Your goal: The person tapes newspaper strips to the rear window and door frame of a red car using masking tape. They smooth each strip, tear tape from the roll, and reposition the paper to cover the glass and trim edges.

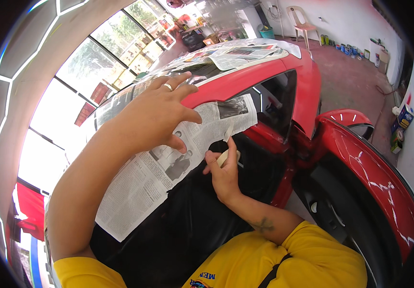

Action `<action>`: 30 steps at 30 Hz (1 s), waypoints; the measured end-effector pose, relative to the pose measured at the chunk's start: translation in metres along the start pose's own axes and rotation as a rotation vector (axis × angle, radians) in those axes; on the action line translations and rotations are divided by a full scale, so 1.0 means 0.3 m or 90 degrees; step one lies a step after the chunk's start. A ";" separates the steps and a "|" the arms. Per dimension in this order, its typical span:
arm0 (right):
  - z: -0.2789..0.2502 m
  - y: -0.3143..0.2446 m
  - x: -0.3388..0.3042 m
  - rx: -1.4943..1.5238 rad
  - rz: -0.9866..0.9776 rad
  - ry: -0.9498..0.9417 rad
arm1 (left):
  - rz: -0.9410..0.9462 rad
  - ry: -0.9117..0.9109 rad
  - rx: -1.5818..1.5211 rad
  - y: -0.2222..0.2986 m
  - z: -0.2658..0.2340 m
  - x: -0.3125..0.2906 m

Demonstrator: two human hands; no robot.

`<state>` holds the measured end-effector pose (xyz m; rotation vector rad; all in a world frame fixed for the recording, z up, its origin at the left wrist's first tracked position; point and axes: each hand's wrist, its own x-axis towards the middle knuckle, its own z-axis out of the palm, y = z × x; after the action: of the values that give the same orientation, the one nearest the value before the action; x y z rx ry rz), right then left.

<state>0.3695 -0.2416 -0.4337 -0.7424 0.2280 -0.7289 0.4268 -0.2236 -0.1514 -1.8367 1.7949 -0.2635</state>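
Observation:
A sheet of newspaper (135,192) hangs along the door opening of a red car (245,77), its upper edge by the roof rail. My left hand (159,108) reaches over the sheet with fingers spread, a ring on one finger; whether the fingertips touch the roof edge I cannot tell. Lower and to the right, my right hand (224,177) is closed around a roll of masking tape (223,158). Above its raised index finger, a short pale strip of tape (228,133) shows against the lower edge of the newspaper. The palm hides part of the roll.
More newspaper (243,54) covers the roof. An open red door (360,163) stands at the right, and the dark car interior (192,216) lies below my hands. Behind are a plastic chair (303,26), a row of cans (346,49) by the wall and a teal bucket (267,32).

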 end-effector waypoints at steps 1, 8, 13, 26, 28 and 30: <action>0.007 -0.004 0.007 0.070 0.005 0.002 | 0.001 0.002 -0.006 -0.003 -0.004 0.021; -0.008 -0.170 -0.022 0.231 0.035 0.006 | 0.020 0.013 -0.055 -0.030 0.068 0.056; -0.023 -0.174 -0.009 0.072 -0.017 0.017 | 0.026 -0.028 -0.058 -0.058 0.104 0.082; -0.010 0.040 0.144 -0.237 -0.312 0.006 | -0.011 0.053 -0.043 -0.022 0.188 0.103; -0.005 0.062 0.144 -0.267 -0.322 0.006 | -0.016 0.065 -0.034 -0.019 0.202 0.092; -0.004 0.081 0.147 -0.294 -0.337 0.009 | -0.024 0.073 -0.039 -0.019 0.215 0.094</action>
<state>0.4139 -0.2596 -0.4486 -1.2625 0.2178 -1.2038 0.4666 -0.2353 -0.2086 -1.9343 1.8650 -0.3378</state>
